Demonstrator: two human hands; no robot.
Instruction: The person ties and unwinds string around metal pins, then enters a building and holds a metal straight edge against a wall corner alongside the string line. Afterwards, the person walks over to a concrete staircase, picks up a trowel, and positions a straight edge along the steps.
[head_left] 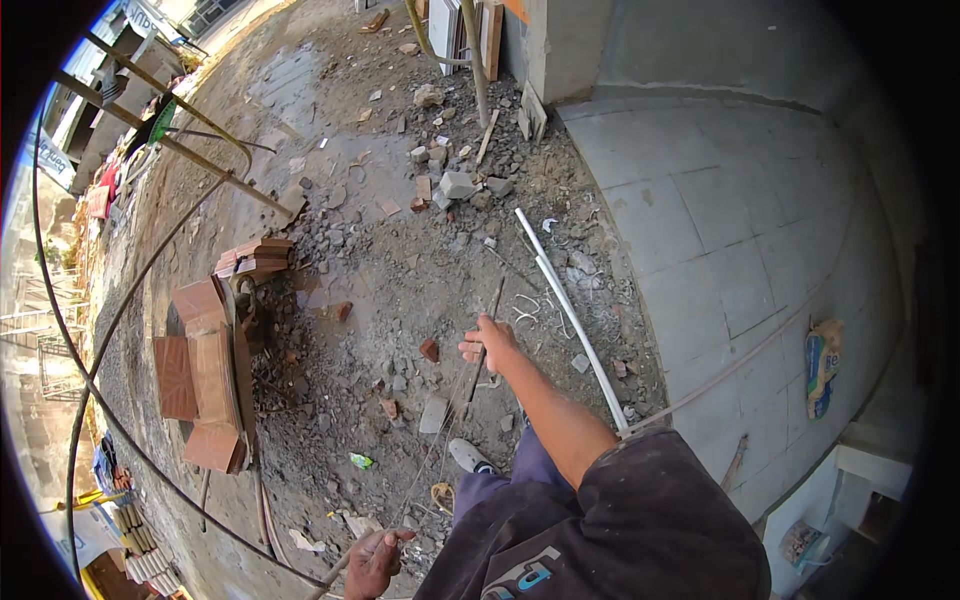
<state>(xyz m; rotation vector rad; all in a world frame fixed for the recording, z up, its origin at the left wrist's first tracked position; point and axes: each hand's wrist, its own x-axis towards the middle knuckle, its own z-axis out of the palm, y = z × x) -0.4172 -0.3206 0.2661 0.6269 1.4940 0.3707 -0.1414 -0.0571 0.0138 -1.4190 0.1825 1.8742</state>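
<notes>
My right hand [485, 345] is at the centre, thumb and fingers around a thin dark rod [498, 295], with some fingertips loosely extended. Thin wire-like strands [440, 455] run from near it down toward my left hand [375, 560] at the lower edge, which is closed on a pale brown rod [335, 575]. Below them, my grey shoe [468, 455] stands on dirt and rubble. Two white pipes [575, 325] lie to the right of my right hand.
Tile boxes [205, 375] sit at left, beside crossing black cables [140, 450]. Leaning poles [230, 180] rise at upper left. Broken blocks [458, 185] lie ahead. A grey tiled floor [715, 230] runs along the right to a wall [700, 50], with a bag [823, 370] on it.
</notes>
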